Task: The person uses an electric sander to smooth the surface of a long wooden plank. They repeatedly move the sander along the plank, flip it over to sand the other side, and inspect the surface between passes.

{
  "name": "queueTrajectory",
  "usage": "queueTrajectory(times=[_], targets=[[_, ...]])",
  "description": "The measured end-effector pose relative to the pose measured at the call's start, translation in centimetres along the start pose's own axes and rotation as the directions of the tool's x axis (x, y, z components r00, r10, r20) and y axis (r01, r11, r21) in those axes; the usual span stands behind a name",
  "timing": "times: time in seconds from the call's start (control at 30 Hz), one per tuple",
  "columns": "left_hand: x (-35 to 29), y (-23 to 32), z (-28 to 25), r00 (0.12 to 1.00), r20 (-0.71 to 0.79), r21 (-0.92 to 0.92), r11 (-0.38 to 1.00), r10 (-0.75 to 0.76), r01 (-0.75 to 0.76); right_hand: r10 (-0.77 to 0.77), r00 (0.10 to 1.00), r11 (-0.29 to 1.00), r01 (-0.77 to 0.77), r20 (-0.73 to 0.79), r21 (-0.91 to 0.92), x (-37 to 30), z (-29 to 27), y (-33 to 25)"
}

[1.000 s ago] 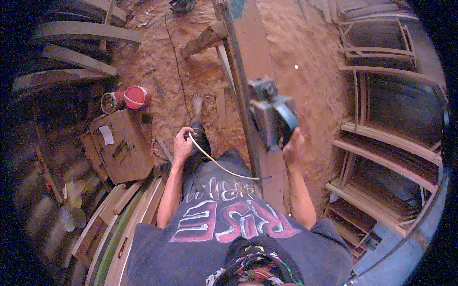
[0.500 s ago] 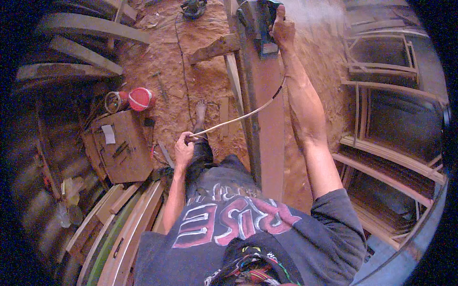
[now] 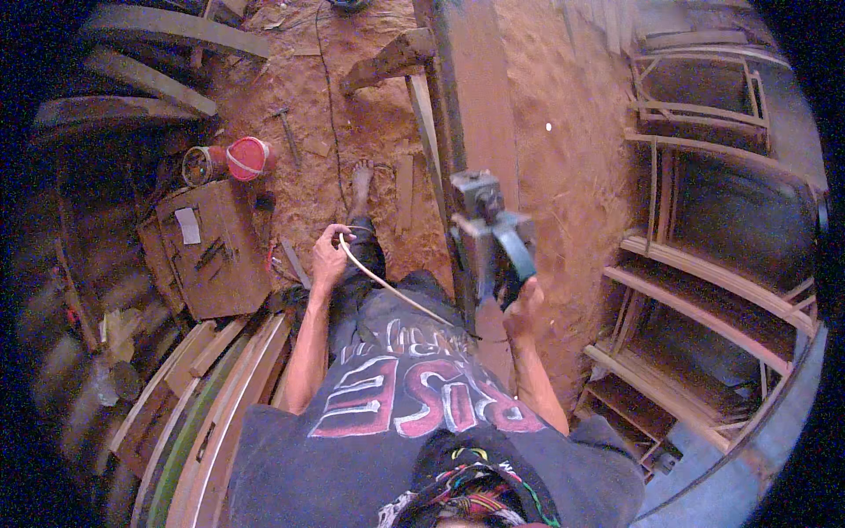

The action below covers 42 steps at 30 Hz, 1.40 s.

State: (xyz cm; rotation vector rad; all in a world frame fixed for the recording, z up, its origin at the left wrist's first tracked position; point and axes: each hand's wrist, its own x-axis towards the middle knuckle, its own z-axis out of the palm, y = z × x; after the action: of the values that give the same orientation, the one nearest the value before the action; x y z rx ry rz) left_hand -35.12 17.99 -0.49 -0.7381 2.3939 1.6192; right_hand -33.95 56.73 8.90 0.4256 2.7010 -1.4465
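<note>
My right hand (image 3: 525, 308) is wrapped round the rear handle of a blue and grey electric hand planer (image 3: 489, 231). The planer is over the near part of a long reddish-brown plank (image 3: 482, 92); whether its sole touches the wood cannot be told. A pale power cord (image 3: 393, 289) runs from near my right hand, slack across the front of my shirt, to my left hand (image 3: 329, 257). My left fingers pinch the cord above my bent leg, left of the plank. Part of the right grip is hidden behind the planer's body.
A wooden support (image 3: 387, 62) props the plank's left side. Wood chips cover the floor, with a hammer (image 3: 289, 136), a red bucket (image 3: 249, 158) and a wooden box (image 3: 214, 251) at left. Curved boards (image 3: 233, 414) lie lower left; wooden frames (image 3: 704, 264) stand at right.
My right hand has drawn the planer back from the plank's far end toward my body. The cord, stretched between my hands before, now sags. The dust plume at the far right has thinned.
</note>
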Motion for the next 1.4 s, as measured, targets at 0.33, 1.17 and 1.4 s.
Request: queueTrajectory(times=[0.33,1.17,1.4], targets=[[1.1,-0.2,-0.1,0.999,0.048,0.028,0.999,0.025,-0.027,-0.030,0.998,0.994,0.024,0.051,0.110,11.0,4.1,-5.2],[0.5,-2.3,0.1,1.000,-0.007,-0.069,0.997,-0.023,0.022,-0.282,0.947,0.957,0.290,-0.155,0.028,15.6,5.5,-9.0],[0.8,0.8,0.3,0.995,0.076,0.002,0.998,0.062,-0.062,0.024,0.995,0.991,-0.037,-0.099,-0.131,1.8,-0.9,-0.6]])
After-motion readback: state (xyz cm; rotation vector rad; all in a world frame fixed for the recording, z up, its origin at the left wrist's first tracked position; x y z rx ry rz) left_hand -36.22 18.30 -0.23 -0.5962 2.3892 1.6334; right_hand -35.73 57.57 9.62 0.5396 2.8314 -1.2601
